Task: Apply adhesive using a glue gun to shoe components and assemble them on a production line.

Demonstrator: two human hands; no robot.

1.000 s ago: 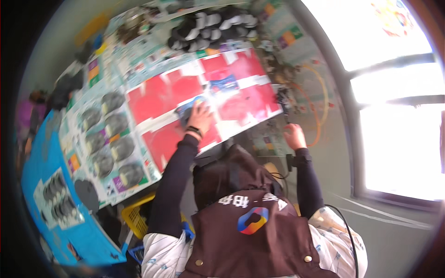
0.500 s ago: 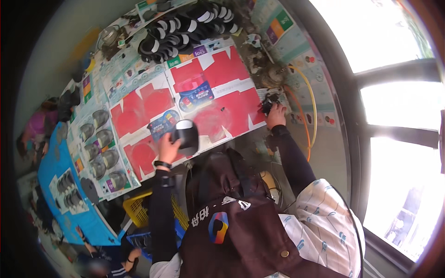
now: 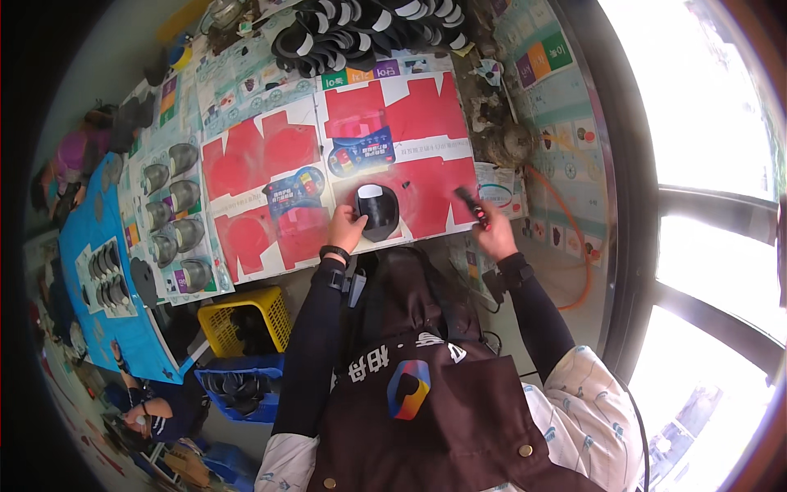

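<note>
My left hand (image 3: pixel 348 229) grips the left edge of a curved black shell-like piece (image 3: pixel 380 217) with a pale patch at its upper end. The piece is at the front edge of the red-and-white printed sheet (image 3: pixel 430 176). Closed around a short black hand tool with red parts (image 3: pixel 473 207) is my right hand (image 3: pixel 497 237), off the sheet's front right corner. The tool points up and left, apart from the black piece; its exact kind is unclear.
Similar black pieces (image 3: pixel 344 37) with pale patches are heaped at the back. Several grey rounded shells (image 3: pixel 183 157) stand at the left. Yellow (image 3: pixel 283 312) and blue (image 3: pixel 275 402) crates sit below left. Hoses (image 3: pixel 586 254) run along the right wall. Another person (image 3: pixel 176 402) is at lower left.
My left hand has carried the black piece rightward across the sheet. My right hand has come away from the clutter at the right edge, bringing the hand tool toward me. The view has shifted.
</note>
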